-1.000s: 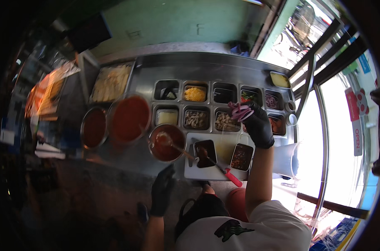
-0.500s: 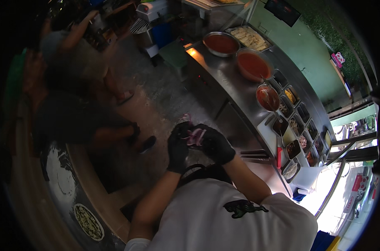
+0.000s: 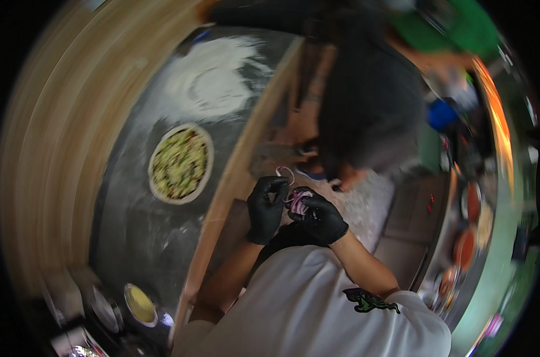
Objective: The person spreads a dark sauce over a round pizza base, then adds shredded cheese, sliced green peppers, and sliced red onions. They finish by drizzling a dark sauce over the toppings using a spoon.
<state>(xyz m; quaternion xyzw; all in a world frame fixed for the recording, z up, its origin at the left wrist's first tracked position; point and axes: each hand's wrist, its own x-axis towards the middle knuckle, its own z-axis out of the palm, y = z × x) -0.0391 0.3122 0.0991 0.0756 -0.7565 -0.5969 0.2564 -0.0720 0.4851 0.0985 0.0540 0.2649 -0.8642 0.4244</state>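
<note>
Both my hands wear black gloves and are held close together in front of my body. In my right hand (image 3: 319, 218) lies a small bunch of sliced red onion (image 3: 299, 202), with the fingers curled round it. My left hand (image 3: 264, 209) pinches a single curved onion strip (image 3: 286, 173) that sticks up above its fingertips. To the left, an unbaked pizza (image 3: 180, 163) with a pale rim and a shredded green and yellowish topping lies on the dark counter (image 3: 180, 232).
White flour (image 3: 213, 80) is spread at the counter's far end. A bowl of yellow contents (image 3: 141, 304) stands near left. Ahead, a person in dark clothes (image 3: 371, 95) and a green cap is close by. Red sauce bowls (image 3: 464, 248) stand on the steel worktop at right.
My view and body have turned left, from the steel worktop to the counter with the pizza. The onion was between both hands; now my left hand has drawn one strip apart.
</note>
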